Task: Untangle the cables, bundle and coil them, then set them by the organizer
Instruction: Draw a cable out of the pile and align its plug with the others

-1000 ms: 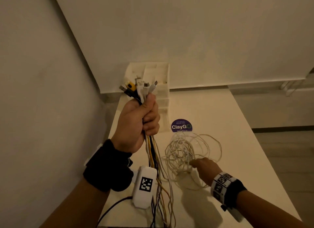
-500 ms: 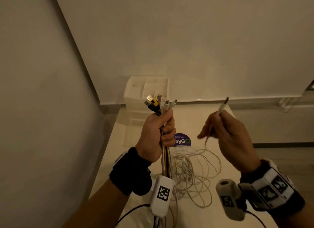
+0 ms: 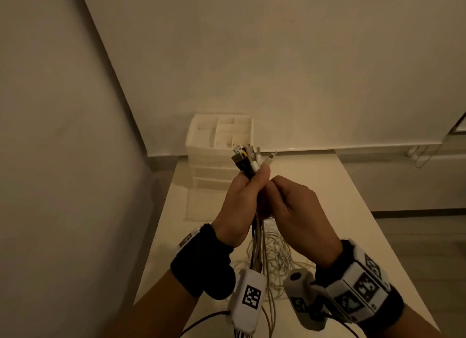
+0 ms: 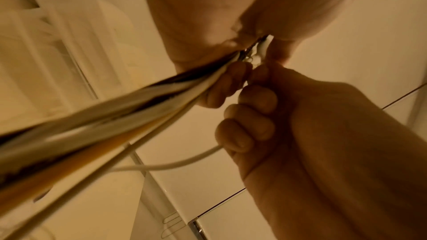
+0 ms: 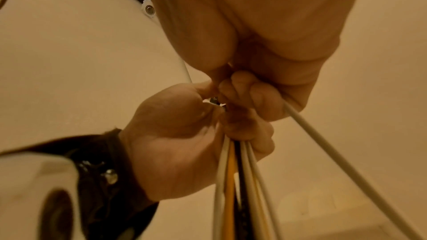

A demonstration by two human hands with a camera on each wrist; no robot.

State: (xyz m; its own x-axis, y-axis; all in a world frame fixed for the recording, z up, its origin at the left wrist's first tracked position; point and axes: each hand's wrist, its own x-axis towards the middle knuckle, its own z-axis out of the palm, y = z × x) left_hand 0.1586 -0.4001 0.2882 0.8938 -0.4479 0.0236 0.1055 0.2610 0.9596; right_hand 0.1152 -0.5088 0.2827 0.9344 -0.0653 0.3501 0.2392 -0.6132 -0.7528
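Observation:
My left hand (image 3: 252, 186) is raised above the table and grips a bundle of cables (image 3: 256, 236), white, yellow and black. Their plugs (image 3: 245, 158) stick up out of the fist. My right hand (image 3: 278, 190) presses against the left one and pinches one white cable (image 5: 335, 152), whose plug (image 3: 270, 159) stands beside the others. In the left wrist view the right hand's fingers (image 4: 245, 132) curl round that white cable (image 4: 173, 165) next to the bundle (image 4: 104, 119). Loose white cable loops (image 3: 277, 257) lie on the table under both hands. The white organizer (image 3: 216, 146) stands behind.
The white table (image 3: 353, 224) is narrow, with a wall along its left side and the organizer at its far left corner. Floor lies past the table's right edge. Wrist cameras hang under both forearms near the cable pile.
My right hand took one white cable end from the pile, lifted it, and brought it against the bundle in my left hand. The left hand kept its grip.

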